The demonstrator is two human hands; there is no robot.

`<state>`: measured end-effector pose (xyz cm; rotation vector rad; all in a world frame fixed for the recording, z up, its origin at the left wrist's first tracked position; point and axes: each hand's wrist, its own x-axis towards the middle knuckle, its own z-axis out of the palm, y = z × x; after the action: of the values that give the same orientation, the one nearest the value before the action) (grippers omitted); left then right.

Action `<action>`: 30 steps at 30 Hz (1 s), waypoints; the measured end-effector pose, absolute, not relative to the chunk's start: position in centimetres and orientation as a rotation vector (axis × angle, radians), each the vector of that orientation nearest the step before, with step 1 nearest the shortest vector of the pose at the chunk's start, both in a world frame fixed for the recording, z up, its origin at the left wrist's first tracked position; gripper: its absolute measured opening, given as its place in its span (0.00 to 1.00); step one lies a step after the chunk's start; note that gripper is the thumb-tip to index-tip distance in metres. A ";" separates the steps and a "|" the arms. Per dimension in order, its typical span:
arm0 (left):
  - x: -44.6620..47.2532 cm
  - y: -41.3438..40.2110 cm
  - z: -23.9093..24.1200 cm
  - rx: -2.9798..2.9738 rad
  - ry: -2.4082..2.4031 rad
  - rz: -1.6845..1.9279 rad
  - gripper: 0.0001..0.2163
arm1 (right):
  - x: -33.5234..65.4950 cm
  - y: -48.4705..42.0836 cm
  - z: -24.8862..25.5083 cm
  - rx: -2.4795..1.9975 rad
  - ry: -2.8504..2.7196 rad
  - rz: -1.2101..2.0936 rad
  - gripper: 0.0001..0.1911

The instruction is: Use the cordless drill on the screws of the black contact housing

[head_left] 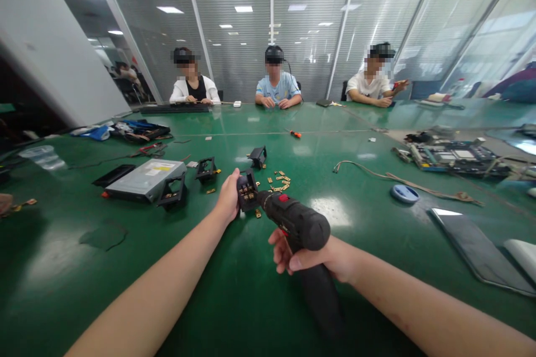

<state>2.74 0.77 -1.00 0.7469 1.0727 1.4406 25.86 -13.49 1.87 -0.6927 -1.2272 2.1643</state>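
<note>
My left hand (229,198) is closed around the side of a black plastic housing (246,184) with brass-coloured parts inside its open face. In my right hand (305,259) is a black cordless drill (295,217) with a red switch on top, gripped by its handle. The drill's front end points left at the housing; whether its bit touches a screw inside I cannot tell. Just beyond lie several small brass pieces (285,183) on the green table (234,301). Similar black housings stand near my left hand: one (206,169) to the left, another (258,156) behind.
To the left are a silver disc drive (146,178) and another black housing (172,192). An orange screwdriver (295,134) lies farther back. On the right are a blue round lid (404,194), a phone-like slab (481,248) and circuit boards (456,154). Three people sit across the table.
</note>
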 end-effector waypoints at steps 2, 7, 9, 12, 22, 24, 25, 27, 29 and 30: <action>2.7 0.3 -0.6 0.720 1.039 1.441 0.23 | 25.7 -13.5 1.3 -0.679 -1.198 2.169 0.34; 2.9 -0.2 0.3 0.711 1.057 1.393 0.19 | 25.7 -13.7 0.5 -0.665 -1.176 2.165 0.31; 2.8 -0.1 0.4 0.721 1.072 1.369 0.19 | 25.7 -13.8 0.1 -0.674 -1.163 2.175 0.31; 2.7 0.0 0.1 0.751 1.058 1.351 0.20 | 25.8 -13.9 -0.7 -0.646 -1.158 2.237 0.33; 3.6 -0.6 0.1 0.727 1.096 1.395 0.19 | 26.3 -15.1 -0.8 -0.552 -1.081 2.437 0.52; 3.7 -0.8 0.0 0.714 1.100 1.407 0.19 | 26.6 -15.4 -0.7 -0.561 -1.097 2.461 0.49; 3.7 -0.8 0.0 0.711 1.101 1.412 0.18 | 26.7 -15.6 -0.8 -0.585 -1.121 2.455 0.46; 3.7 -0.8 -0.2 0.714 1.103 1.412 0.18 | 27.2 -16.0 -1.0 -0.763 -1.174 2.380 0.44; 3.6 -0.8 -0.3 0.719 1.105 1.395 0.18 | 27.5 -16.3 -1.3 -0.816 -1.171 2.355 0.44; 3.6 -0.8 -0.3 0.724 1.101 1.380 0.19 | 27.6 -16.4 -1.6 -0.832 -1.166 2.353 0.42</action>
<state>3.57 -0.78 -0.31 0.7240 1.1010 1.3803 27.59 -16.43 -1.56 -0.8323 -1.1657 2.3534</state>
